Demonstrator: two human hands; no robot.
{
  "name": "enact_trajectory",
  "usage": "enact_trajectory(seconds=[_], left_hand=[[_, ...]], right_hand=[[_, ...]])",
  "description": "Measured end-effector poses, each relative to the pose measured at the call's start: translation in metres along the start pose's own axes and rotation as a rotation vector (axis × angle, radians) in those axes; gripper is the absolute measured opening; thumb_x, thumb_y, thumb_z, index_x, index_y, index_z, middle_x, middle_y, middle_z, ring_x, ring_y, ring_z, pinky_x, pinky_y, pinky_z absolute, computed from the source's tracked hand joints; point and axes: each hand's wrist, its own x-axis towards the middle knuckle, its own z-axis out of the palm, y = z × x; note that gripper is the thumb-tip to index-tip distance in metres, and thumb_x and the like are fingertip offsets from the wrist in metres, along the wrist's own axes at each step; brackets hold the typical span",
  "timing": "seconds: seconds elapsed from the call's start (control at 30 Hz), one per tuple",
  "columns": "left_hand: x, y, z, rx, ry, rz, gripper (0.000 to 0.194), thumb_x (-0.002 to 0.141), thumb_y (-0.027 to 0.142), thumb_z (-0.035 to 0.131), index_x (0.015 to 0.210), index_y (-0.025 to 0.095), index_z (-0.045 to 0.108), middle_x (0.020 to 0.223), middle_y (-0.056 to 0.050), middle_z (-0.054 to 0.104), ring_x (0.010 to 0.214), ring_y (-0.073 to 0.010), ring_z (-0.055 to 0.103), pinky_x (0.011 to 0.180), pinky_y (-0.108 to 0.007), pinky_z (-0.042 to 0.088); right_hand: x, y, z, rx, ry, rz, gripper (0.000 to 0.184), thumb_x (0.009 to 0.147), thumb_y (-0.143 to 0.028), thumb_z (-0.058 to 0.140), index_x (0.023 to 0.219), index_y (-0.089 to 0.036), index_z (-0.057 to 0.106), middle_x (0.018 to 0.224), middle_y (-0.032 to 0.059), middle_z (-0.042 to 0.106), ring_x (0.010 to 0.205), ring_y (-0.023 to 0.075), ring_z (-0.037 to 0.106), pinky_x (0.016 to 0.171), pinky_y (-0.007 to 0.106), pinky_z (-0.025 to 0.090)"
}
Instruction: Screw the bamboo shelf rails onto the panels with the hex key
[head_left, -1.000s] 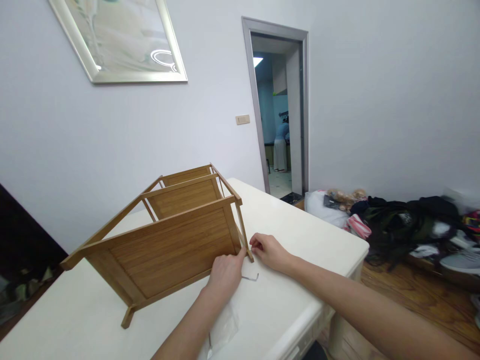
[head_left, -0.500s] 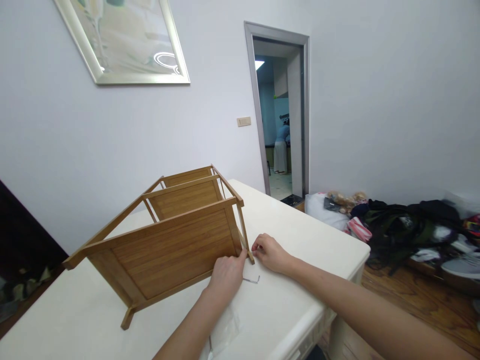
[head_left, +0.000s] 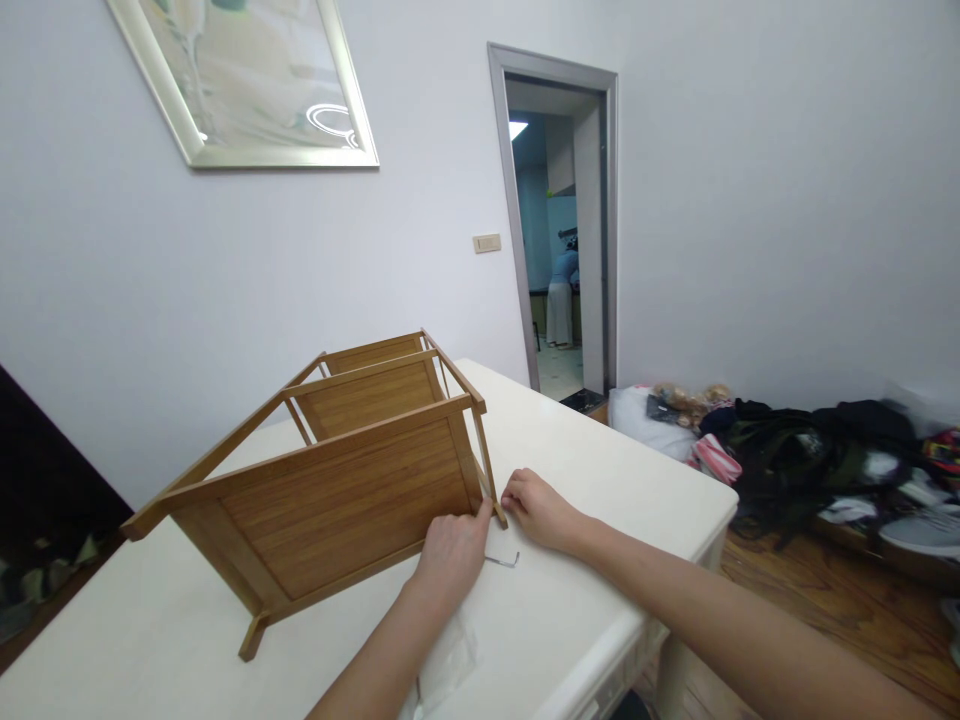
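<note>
A brown wooden rack (head_left: pixel 352 495) with three slatless panels lies on its side on the white table (head_left: pixel 577 450). My left hand (head_left: pixel 456 548) is closed at its near right corner, with a finger and thumb against the leg. Just right of that leg's end, my right hand (head_left: pixel 538 508) is closed in a pinch; whatever its fingertips hold is hidden. A small bent metal hex key (head_left: pixel 507 563) lies on the tabletop beside my left hand. Below it, partly behind my left forearm, rests a clear plastic bag (head_left: pixel 454 655).
A framed picture (head_left: pixel 285 157) and a switch plate (head_left: pixel 487 243) are on the wall. Through the doorway (head_left: pixel 609 240) a person (head_left: pixel 561 290) stands bent over in another room. Clothes and bags (head_left: pixel 810 460) are heaped on the right, by a grey shoe (head_left: pixel 922 535).
Both hands stay almost where they were at the leg; the right fingertips have shifted very slightly. The rack and hex key lie as before.
</note>
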Motion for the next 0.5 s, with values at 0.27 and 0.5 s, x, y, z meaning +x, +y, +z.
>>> enact_trajectory(seconds=[0.27, 0.5], left_hand=[[0.0003, -0.0005, -0.0002, 0.005, 0.01, 0.009, 0.055, 0.087, 0.004, 0.036, 0.141, 0.014, 0.041, 0.084, -0.014, 0.074, 0.076, -0.0261, 0.072, 0.066, -0.034, 0.053], [-0.0002, 0.0002, -0.001, 0.004, 0.011, 0.007, 0.054, 0.088, 0.005, 0.036, 0.141, 0.015, 0.04, 0.085, -0.014, 0.074, 0.077, -0.0246, 0.072, 0.067, -0.032, 0.053]], right_hand=[[-0.0028, -0.0009, -0.002, -0.001, 0.028, 0.074, 0.019, 0.075, -0.005, 0.057, 0.09, -0.015, 0.061, 0.086, 0.0057, 0.059, 0.08, 0.0177, 0.054, 0.075, 0.029, 0.043], [-0.0009, 0.0, -0.0017, 0.019, 0.001, 0.056, 0.017, 0.077, -0.003, 0.053, 0.079, -0.016, 0.063, 0.083, 0.0048, 0.059, 0.081, 0.0168, 0.055, 0.077, 0.028, 0.043]])
